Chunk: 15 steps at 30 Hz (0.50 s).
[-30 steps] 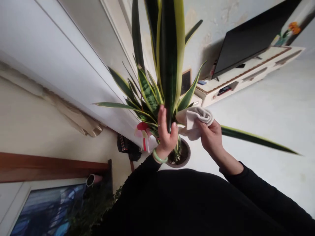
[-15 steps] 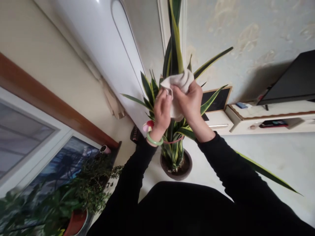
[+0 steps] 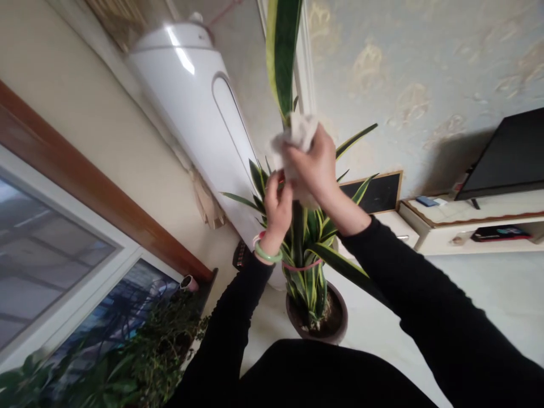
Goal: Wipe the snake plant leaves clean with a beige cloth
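Note:
My right hand [image 3: 315, 164] is closed on a pale, crumpled cloth [image 3: 301, 129], which is pressed around a tall, yellow-edged leaf [image 3: 285, 54] of a snake plant. Just below and to the left, my left hand [image 3: 278, 207] has its fingers curled in at the cloth's lower edge. What lies between those fingers is hidden. A green bangle [image 3: 267, 255] circles the left wrist. The snake plant's lower leaves [image 3: 306, 286] are gathered by a pink band [image 3: 302, 266] and rise from a round brown pot [image 3: 340, 320] on the floor.
A tall white rounded appliance [image 3: 187, 96] stands behind the plant to the left. At right are a low white cabinet [image 3: 437, 238], a television [image 3: 505, 158] and a small blackboard [image 3: 374, 192]. Leafy potted plants [image 3: 127, 362] fill the lower left beside a glass door [image 3: 46, 243].
The right hand and the cloth have shifted up along the tall leaf, away from the left hand. The left hand stays lower, and the view has tilted upward.

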Available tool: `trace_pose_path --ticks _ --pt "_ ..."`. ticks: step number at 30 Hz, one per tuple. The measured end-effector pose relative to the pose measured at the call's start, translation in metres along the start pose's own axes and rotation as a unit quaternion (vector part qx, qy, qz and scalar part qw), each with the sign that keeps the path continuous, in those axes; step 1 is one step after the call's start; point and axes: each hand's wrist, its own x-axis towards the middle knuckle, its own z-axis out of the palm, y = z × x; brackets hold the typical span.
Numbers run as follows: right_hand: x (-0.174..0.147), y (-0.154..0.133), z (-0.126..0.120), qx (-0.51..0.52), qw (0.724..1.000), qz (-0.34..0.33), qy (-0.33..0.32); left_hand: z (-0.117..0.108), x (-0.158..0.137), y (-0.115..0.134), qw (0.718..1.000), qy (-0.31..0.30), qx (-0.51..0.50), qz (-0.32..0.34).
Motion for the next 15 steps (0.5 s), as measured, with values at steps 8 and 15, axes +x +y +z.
trace_pose_path --ticks 8,15 --pt "0.022 -0.006 0.017 0.057 0.998 -0.017 -0.037 0.0 0.033 0.017 0.997 -0.018 0.053 0.052" --pt "0.05 0.024 -0.012 0.133 0.987 -0.017 0.094 0.012 0.051 0.017 0.99 -0.028 0.063 0.12"
